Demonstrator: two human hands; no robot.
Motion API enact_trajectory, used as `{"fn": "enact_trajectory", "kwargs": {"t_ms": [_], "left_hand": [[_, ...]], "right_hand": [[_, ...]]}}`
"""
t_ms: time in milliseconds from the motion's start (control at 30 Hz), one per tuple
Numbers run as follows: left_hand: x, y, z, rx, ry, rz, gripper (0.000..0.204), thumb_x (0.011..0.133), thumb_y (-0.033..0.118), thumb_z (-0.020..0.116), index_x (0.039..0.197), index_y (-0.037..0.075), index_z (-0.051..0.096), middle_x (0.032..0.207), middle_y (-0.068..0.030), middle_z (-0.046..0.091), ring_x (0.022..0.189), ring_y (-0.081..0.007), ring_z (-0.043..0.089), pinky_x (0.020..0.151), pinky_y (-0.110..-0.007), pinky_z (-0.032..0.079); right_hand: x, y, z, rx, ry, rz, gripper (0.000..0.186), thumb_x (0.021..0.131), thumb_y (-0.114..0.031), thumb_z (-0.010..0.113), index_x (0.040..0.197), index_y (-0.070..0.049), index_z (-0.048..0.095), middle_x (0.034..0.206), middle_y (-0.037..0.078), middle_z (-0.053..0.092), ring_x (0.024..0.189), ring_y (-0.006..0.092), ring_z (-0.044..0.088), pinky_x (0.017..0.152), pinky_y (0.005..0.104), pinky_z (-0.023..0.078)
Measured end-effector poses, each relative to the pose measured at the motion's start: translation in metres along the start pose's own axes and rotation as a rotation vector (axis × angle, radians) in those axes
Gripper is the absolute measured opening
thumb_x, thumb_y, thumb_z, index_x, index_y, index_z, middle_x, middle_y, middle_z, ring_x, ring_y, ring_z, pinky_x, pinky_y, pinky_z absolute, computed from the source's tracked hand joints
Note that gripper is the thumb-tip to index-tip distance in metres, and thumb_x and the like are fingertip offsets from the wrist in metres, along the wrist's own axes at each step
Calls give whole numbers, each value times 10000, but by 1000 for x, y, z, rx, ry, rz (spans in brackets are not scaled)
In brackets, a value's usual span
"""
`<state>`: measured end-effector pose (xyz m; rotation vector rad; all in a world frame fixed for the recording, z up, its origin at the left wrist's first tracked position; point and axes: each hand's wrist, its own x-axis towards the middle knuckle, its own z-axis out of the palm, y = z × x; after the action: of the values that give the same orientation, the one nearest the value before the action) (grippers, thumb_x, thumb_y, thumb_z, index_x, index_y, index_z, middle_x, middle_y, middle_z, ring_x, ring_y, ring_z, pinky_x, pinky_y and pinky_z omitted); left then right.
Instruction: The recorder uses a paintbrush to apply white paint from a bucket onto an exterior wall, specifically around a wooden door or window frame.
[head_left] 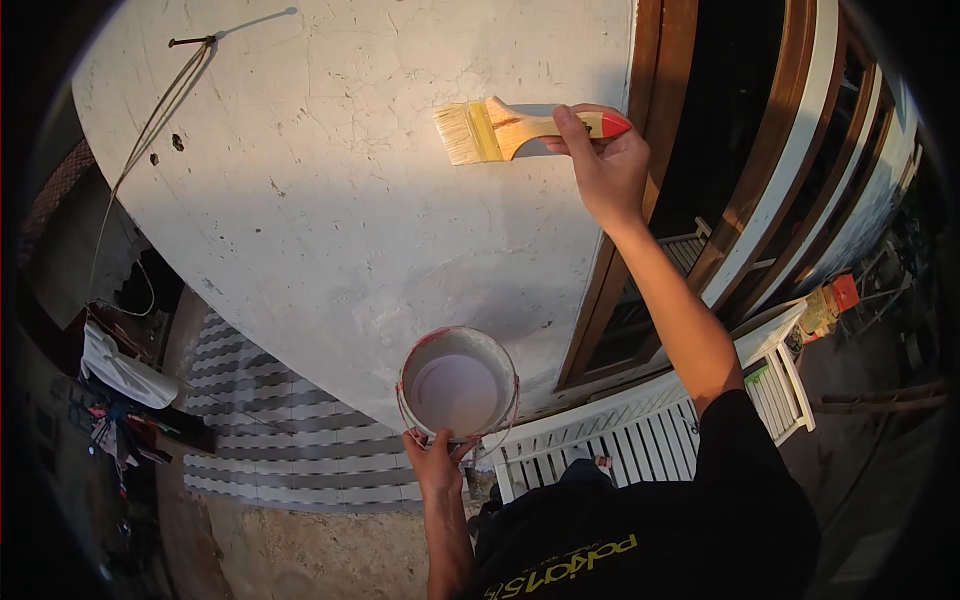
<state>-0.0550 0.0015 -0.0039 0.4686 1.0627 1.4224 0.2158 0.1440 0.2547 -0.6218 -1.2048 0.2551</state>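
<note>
Outside of a home, porch side from where I'm standing: sunlit cracked white wall (330,210), row of brown-framed windows (730,110), grey-and-white tile floor (290,420), slatted white seat (655,440) below them, cloths (128,368) bunched at left, cord (160,118) off a wall nail (190,42)

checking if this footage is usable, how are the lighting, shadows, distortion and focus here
Head view, lighting: the wall is sunlit above, shaded below; head view, shadows: the nail casts a thin one toward the upper right; head view, distortion: window frames curve and the corners go black; head view, focus: the paintbrush looks fairly sharp.
</note>
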Motion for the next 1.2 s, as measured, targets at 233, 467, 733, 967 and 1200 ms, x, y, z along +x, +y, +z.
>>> {"fn": "enact_trajectory", "kwargs": {"t_ms": [233,467,733,967,1200], "left_hand": [[2,5,-18,14,25,25,421,820,-94,547,1165,34,344,1226,-144,452,1008,-320,603,674,-485,653],[-7,8,-30,12,80,19,464,812,-96,554,1197,35,329,1251,-154,447,1003,-328,616,679,-480,652],[-12,5,-40,25,115,-10,495,815,-92,551,1229,39,312,1277,-150,424,1018,-328,612,667,-459,655],[-19,8,-49,13,151,15,550,810,-97,543,1288,43,310,1281,-177,455,998,-351,625,642,-461,653],[-28,11,-56,42,177,-41,521,818,-99,547,1264,48,322,1257,-159,473,1030,-341,620,676,-461,653]], "right_hand": [[12,2,-36,-128,210,-286,187,891,-87,703,982,64,641,877,104,689,795,147,683,720,240,567],[-10,20,2,-368,-35,-306,156,875,-80,720,958,41,666,868,86,697,773,110,657,700,230,524],[-30,33,3,-127,65,-185,172,883,-83,717,986,39,654,884,74,691,795,103,651,719,220,517],[-35,27,-41,-157,394,-149,196,914,-93,672,1007,70,621,910,131,677,834,216,696,728,294,596],[-77,59,1,-351,-86,-360,144,883,-73,710,949,50,673,903,84,687,769,138,676,662,242,540]]}}
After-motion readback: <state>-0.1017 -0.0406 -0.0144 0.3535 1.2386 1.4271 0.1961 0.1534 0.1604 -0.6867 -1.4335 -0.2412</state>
